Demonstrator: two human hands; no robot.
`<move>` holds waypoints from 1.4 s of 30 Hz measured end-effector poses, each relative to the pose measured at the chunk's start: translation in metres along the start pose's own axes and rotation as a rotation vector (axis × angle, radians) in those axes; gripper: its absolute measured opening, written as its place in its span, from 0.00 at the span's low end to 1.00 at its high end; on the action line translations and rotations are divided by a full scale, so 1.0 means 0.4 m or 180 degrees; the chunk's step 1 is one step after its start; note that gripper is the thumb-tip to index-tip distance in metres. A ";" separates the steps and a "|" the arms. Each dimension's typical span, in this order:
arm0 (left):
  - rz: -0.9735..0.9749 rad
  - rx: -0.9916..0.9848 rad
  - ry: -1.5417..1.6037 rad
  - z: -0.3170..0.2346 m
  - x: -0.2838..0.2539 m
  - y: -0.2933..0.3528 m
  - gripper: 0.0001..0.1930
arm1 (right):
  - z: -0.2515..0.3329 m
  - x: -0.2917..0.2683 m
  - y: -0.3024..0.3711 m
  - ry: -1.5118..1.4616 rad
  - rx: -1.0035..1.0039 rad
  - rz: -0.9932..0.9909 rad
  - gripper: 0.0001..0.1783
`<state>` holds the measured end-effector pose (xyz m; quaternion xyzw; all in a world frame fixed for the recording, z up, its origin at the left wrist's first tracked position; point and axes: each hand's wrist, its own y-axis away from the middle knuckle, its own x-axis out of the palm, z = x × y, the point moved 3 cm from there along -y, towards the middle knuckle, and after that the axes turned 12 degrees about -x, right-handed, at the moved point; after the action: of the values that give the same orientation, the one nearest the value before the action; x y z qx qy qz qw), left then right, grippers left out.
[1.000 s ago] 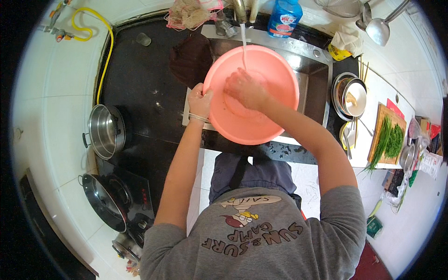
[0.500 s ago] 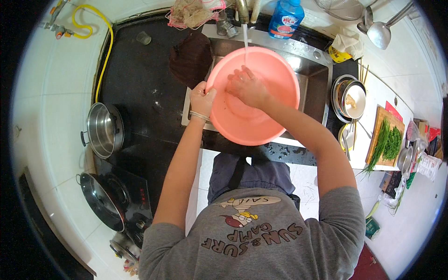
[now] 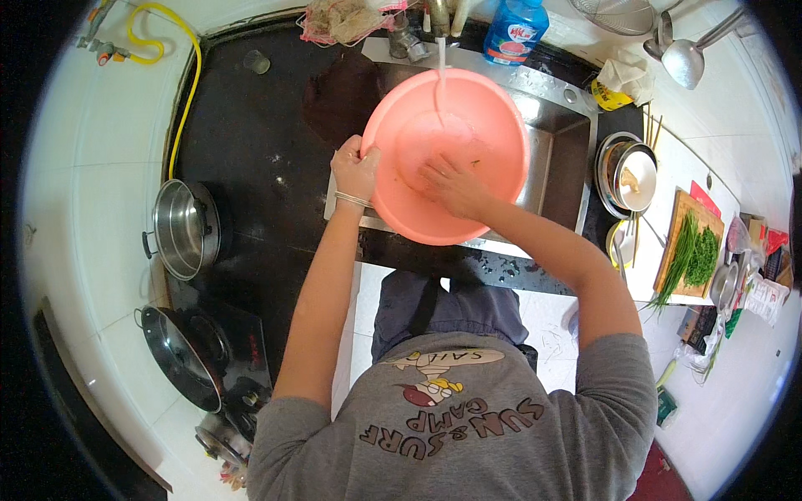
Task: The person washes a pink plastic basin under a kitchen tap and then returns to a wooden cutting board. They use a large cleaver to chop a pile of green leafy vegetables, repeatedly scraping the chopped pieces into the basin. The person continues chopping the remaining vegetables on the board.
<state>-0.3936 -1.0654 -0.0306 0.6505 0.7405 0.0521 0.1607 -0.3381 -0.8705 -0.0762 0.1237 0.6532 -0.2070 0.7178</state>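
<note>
One basin (image 3: pixel 480 142) is over the sink (image 3: pixel 561 163) under running water (image 3: pixel 442 92), its left rim gripped by the fingers of the left hand (image 3: pixel 355 171), while the right hand (image 3: pixel 453 187) is inside, fingers outstretched.

The sink (image 3: pixel 563 163) and pot (image 3: pixel 178 234) show a kitchen.

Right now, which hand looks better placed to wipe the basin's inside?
Probably the right hand: it is inside the pink basin with fingers extended, just below the falling water. The left hand grips the rim, so it seems better suited to steadying.
</note>
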 end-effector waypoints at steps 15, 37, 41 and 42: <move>0.0100 -0.0142 0.0170 0.035 0.032 0.000 0.11 | -0.037 -0.058 -0.025 0.0831 -0.0521 0.0610 0.22; -0.0017 -0.0264 0.0169 0.024 0.019 -0.019 0.10 | -0.013 -0.047 0.032 0.0344 -0.0758 0.0863 0.20; -0.0047 -0.0278 0.0250 0.033 0.001 -0.028 0.09 | -0.066 -0.022 0.086 -0.0566 0.0893 0.0686 0.22; -0.0011 -0.0374 0.0418 0.031 0.005 -0.021 0.09 | -0.082 -0.023 0.081 -0.0329 0.1149 0.0223 0.23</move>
<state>-0.3980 -1.0664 -0.0450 0.6338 0.7462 0.1378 0.1497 -0.3530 -0.8259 -0.0741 0.2623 0.5630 -0.3017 0.7233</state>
